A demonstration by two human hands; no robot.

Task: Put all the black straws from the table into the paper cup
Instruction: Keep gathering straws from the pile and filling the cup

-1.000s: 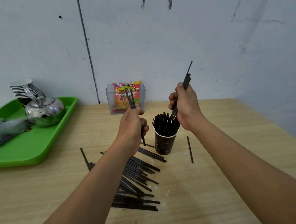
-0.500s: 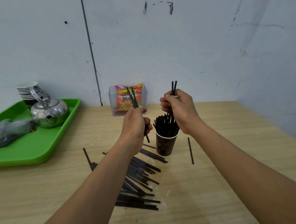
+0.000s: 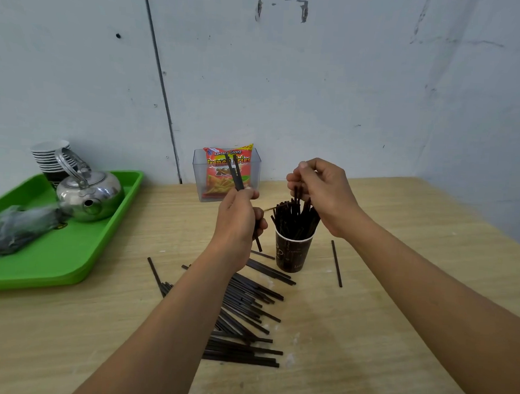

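Right hand (image 3: 322, 194): centre of frame, directly over the paper cup (image 3: 292, 254); fingers curled, pinching a few tips of the upright bundle (image 3: 293, 221) that stands in it.
Left hand (image 3: 236, 216): just left of the cup; fist wrapped round a few black straws (image 3: 235, 173), whose ends show above and below it.
Cup contents: bundle fanned out, crowding the mouth.
Loose pile (image 3: 243, 316): lower centre, flat on the worktop (image 3: 396, 324); single straw (image 3: 336, 264) lies right of the cup.
Handling (judged): light, thin, fairly stiff and smooth. Prone to roll and slip, so gather several, pinch near mid-length and feed end-first into gaps.
Risk (judged): a light cup with a tall load; a sideways push could tip it.
Left of frame: green tray (image 3: 69, 247) carrying a kettle (image 3: 87, 193).
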